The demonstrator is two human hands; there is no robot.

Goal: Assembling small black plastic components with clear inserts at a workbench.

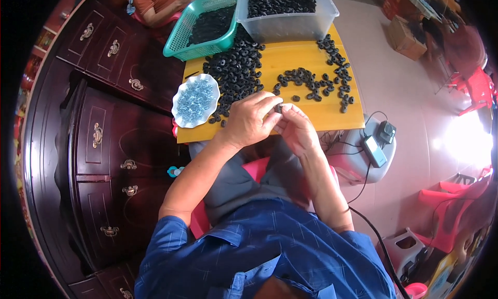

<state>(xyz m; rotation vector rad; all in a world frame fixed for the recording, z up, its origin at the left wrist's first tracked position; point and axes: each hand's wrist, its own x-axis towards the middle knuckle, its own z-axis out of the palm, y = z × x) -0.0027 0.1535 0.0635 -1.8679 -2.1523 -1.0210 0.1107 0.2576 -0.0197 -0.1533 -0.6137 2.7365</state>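
My left hand (250,118) and my right hand (298,130) meet over the near edge of the yellow table (270,130). Pinched between their fingertips is a small black ring-like part (278,108); its far side is hidden by my fingers. Just beyond my left hand spreads a heap of the same black parts (233,71). A looser cluster of black parts (306,80) lies past my right hand. To the left of my left hand, a white scalloped dish (177,112) holds many small, clear bluish pieces.
At the table's far side stand a green perforated basket (179,52) and a translucent plastic bin (285,29), both holding black parts. Another person (161,6) sits at the far left. Dark wooden cabinets (98,133) line the left. A grey box (347,167) with cables and devices stands right of my legs.
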